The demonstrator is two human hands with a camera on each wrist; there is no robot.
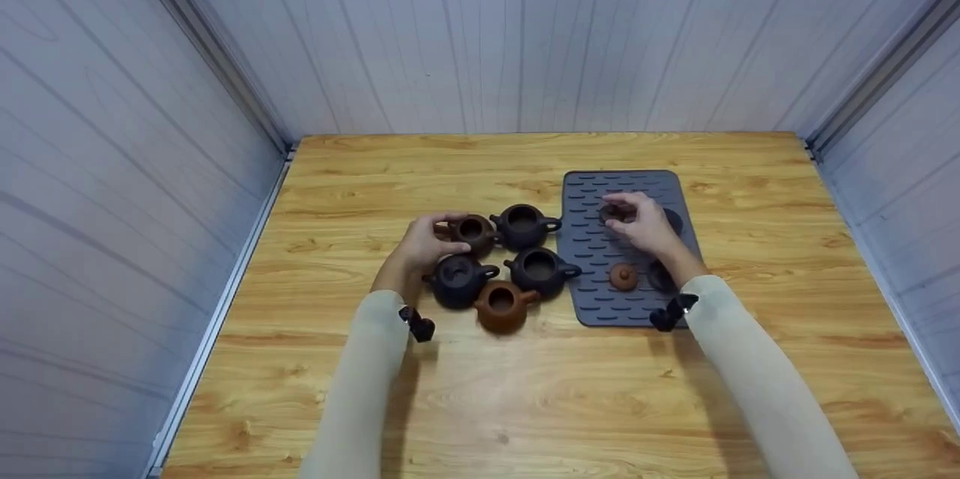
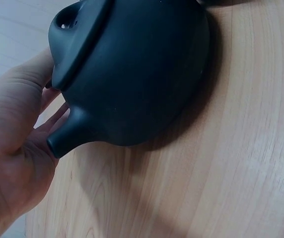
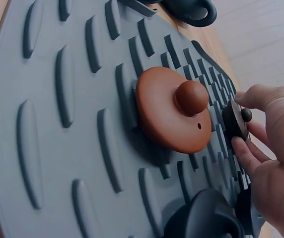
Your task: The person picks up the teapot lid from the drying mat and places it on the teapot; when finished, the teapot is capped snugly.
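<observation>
Reference: clock face flat on the wooden table (image 1: 517, 404), 12 o'clock toward its far edge, centred on the nearest pot, an orange-brown teapot (image 1: 502, 314) with an open top.

At 10 o'clock, just beside it, is a black teapot with its lid on (image 1: 457, 287). Between 1 and 2 o'clock is an open-topped dark teapot (image 1: 551, 285). The grey ridged mat (image 1: 619, 311) lies at 2 o'clock. On its nearer part sits an orange-brown lid (image 1: 623, 278), knob upward; at that lid's 3 o'clock is a dark lid (image 1: 660, 280), partly hidden by the right forearm.

Farther out, at 11 o'clock, is a small brown teapot (image 1: 474, 239). The left hand (image 1: 424, 245) holds it from its 9 o'clock side, thumb and fingers spread to the pot's width on opposite sides. A second open-topped dark teapot (image 1: 523, 233) stands between 12 and 1 o'clock.

Over the mat, between 1 and 2 o'clock, the right hand (image 1: 640, 224) pinches a small dark-brown lid (image 1: 606, 213) by its rim, thumb and fingers parted by the lid's breadth. Whether this lid touches the mat cannot be told. Beyond the table stands a pale panelled wall (image 1: 480, 36).
</observation>
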